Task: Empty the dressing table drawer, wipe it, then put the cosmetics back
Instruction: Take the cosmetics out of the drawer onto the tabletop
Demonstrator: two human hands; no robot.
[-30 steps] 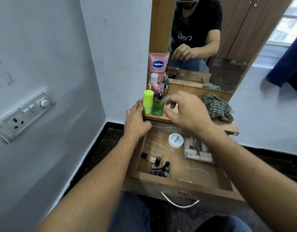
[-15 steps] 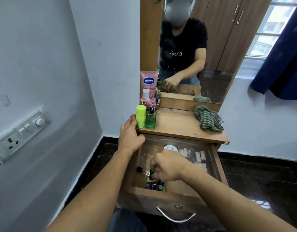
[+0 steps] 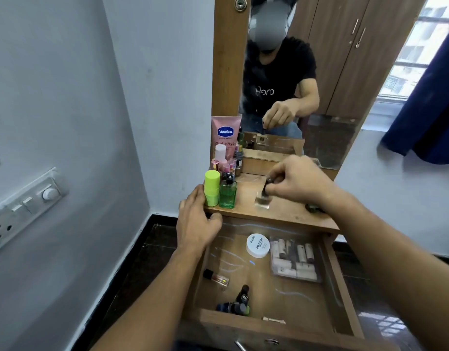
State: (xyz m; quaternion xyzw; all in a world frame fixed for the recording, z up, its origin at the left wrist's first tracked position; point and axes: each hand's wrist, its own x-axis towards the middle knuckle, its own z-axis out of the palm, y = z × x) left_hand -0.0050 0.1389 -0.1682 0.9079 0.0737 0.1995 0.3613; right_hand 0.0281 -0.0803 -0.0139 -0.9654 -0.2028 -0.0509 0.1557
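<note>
The left hand (image 3: 197, 224) is laid, fingers relaxed, against the tabletop's (image 3: 281, 212) left corner, beside the lime tube (image 3: 211, 188) and green bottle (image 3: 227, 195). Mid-tabletop, a small clear bottle (image 3: 263, 200) is pinched by its dark cap in the right hand (image 3: 299, 181). Below, the drawer (image 3: 345, 287) is seen open, a white jar (image 3: 258, 245) and lipstick case (image 3: 294, 259) inside.

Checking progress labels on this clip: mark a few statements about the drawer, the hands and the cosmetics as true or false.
1. The drawer is open. True.
2. The right hand pinches a small clear bottle by its dark cap, at the tabletop. True.
3. The white nail-polish jar stands on the tabletop. False: the white nail-polish jar lies in the drawer.
4. The left hand holds the green bottle. False: the green bottle stands untouched; the left hand rests on the tabletop's left edge.
</note>
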